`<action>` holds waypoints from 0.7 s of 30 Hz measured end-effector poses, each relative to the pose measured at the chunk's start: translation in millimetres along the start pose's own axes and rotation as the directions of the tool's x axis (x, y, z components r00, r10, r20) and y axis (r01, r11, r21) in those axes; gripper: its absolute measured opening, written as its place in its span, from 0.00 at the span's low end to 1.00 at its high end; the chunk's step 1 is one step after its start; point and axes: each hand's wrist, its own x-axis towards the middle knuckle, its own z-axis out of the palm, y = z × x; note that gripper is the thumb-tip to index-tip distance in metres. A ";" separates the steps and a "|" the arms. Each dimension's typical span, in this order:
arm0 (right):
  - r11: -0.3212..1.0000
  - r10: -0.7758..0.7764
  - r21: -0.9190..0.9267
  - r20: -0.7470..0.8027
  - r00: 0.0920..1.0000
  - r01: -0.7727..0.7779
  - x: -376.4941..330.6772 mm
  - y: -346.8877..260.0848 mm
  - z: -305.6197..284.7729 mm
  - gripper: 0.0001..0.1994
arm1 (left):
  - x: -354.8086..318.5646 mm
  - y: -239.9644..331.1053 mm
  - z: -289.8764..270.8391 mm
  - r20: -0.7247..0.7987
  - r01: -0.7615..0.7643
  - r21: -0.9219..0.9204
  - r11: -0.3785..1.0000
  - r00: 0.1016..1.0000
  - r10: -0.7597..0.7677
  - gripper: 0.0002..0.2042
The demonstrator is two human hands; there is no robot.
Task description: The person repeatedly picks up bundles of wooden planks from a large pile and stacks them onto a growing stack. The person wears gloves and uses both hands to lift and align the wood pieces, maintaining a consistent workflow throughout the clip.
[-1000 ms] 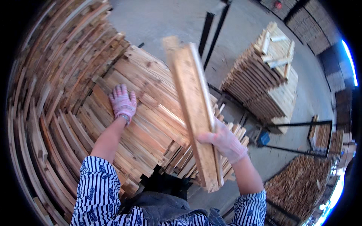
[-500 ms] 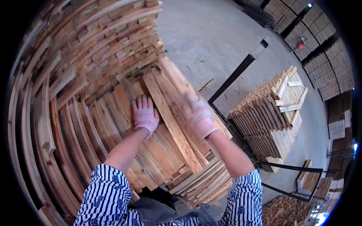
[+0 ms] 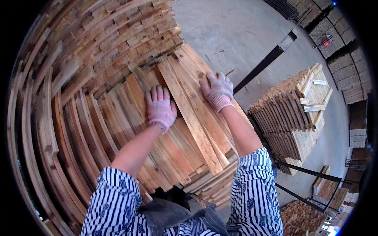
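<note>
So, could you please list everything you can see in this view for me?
boards under the hands: many, tan to reddish brown, centre
stacked timber: many lengths, brown, left and upper left
separate board stack: one, pale wood, on the floor at right
dark post: one, black, right of the boards
metal frame: one, black, lower right
heaped wood pieces: too many to count, brown, bottom right
background stacks: several, greyish brown, upper right
floor: one, grey, top centre
apron: one, dark grey, bottom centre
sleeves: two, navy-and-white striped, bottom
left hand: one, pink-white glove, on the boards
right hand: one, greyish-pink glove, on the boards
</note>
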 end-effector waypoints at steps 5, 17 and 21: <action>0.973 -0.097 0.227 0.259 0.961 0.037 -82.7 -59.1 -53.1 0.40 | -6.3 -14.0 15.8 -0.065 0.061 -0.065 0.996 0.996 -0.065 0.28; 0.748 0.164 0.564 0.353 0.921 -0.350 -204.7 -41.1 -72.9 0.42 | 50.5 -52.5 -16.5 0.513 -0.156 -0.127 0.980 0.835 0.200 0.26; 0.153 0.301 0.945 0.233 0.925 -0.288 -305.4 -3.5 -95.3 0.42 | 51.0 3.7 -35.1 0.630 -0.041 -0.158 0.987 0.765 0.133 0.27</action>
